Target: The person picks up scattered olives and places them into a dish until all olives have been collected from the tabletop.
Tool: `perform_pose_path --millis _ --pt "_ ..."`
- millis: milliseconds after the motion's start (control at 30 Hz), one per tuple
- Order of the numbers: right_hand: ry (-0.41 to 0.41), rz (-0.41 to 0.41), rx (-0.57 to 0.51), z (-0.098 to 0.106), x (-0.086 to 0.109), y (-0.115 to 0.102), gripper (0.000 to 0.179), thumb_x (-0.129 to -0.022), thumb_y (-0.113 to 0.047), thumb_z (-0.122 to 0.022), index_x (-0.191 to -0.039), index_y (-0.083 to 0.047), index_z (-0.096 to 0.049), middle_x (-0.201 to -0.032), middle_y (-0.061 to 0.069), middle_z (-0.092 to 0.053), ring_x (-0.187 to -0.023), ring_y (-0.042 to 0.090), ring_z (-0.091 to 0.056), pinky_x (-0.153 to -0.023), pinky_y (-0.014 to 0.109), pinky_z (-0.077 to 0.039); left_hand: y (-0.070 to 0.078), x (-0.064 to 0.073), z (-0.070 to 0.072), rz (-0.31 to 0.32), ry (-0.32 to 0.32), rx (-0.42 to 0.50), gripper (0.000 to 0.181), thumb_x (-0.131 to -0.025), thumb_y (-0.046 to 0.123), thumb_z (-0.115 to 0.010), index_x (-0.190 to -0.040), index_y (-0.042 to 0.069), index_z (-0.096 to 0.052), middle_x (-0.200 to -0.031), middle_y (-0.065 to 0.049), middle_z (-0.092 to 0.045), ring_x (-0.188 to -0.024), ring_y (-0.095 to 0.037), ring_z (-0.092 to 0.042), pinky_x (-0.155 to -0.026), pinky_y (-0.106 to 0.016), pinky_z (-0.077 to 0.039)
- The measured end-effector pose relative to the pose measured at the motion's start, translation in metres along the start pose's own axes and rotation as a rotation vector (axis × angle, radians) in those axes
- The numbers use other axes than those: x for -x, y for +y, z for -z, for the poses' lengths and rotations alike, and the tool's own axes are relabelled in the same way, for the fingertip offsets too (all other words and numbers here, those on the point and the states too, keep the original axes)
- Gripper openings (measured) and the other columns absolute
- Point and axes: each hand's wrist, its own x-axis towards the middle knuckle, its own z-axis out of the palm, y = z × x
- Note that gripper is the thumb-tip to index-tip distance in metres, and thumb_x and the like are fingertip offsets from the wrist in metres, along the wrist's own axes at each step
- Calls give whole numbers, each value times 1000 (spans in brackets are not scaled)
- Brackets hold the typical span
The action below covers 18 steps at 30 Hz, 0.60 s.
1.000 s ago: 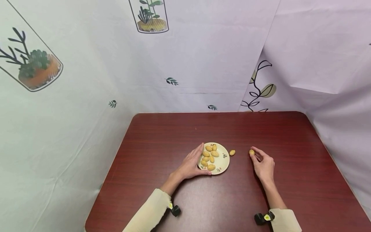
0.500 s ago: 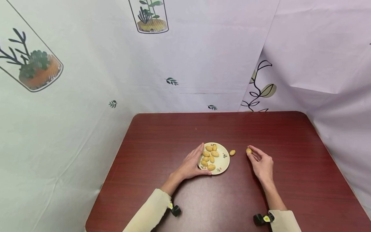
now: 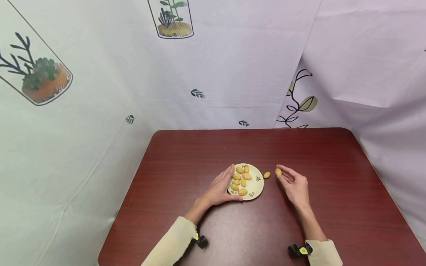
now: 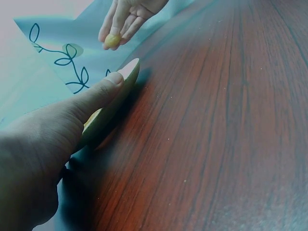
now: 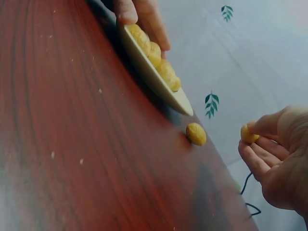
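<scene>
My left hand (image 3: 217, 188) holds the left side of a small cream plate (image 3: 254, 184) printed with little motifs. Its thumb (image 4: 108, 86) lies over the near rim in the left wrist view. Several small yellow oval fruits (image 3: 246, 176), wrinkled in the right wrist view, lie on the plate, mostly toward its left half. To the right, my right hand (image 3: 297, 187) pinches one such fruit (image 3: 278, 171) between thumb and fingertips, above the table. Between that hand and the plate, a loose yellow fruit (image 3: 267, 175) lies on the tabletop, just off the plate's right rim.
The dark red wood-grain table (image 3: 199, 147) has rounded far corners. Pale cloth (image 3: 226, 81) with printed plants hangs behind it and on both sides. A small black camera (image 3: 201, 242) is strapped at the left wrist, another black camera (image 3: 294, 251) at the right.
My right hand has moved left with the pinched fruit, closer to the loose fruit and the plate. The left hand, the plate and the other fruits have stayed where they were.
</scene>
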Motion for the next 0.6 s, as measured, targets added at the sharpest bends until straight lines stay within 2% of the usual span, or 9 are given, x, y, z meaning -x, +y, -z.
perform_pose_path --millis 167,433,600 --pt "-21 24 -32 -5 0 -8 36 -95 7 -76 -131 6 -72 -129 23 -71 -111 6 -70 -90 12 -53 0 0 0 4 -3 0 134 -79 59 -90 -170 2 -10 -177 -12 -18 -161 -26 -22 -128 -50 -25" --pt "-71 43 -76 -17 0 -10 35 -93 13 -73 -128 12 -70 -126 30 -69 -108 -2 -69 -91 15 -54 0 0 0 2 -1 4 134 -79 58 -90 -170 2 -10 -177 -13 -18 -161 -27 -22 -127 -51 -25" --pt "-120 44 -90 -27 2 -10 36 -91 16 -73 -127 12 -71 -124 31 -71 -107 3 -71 -91 17 -55 -1 0 0 -2 -1 -4 134 -79 58 -90 -170 2 -10 -177 -13 -17 -160 -28 -23 -127 -51 -26"
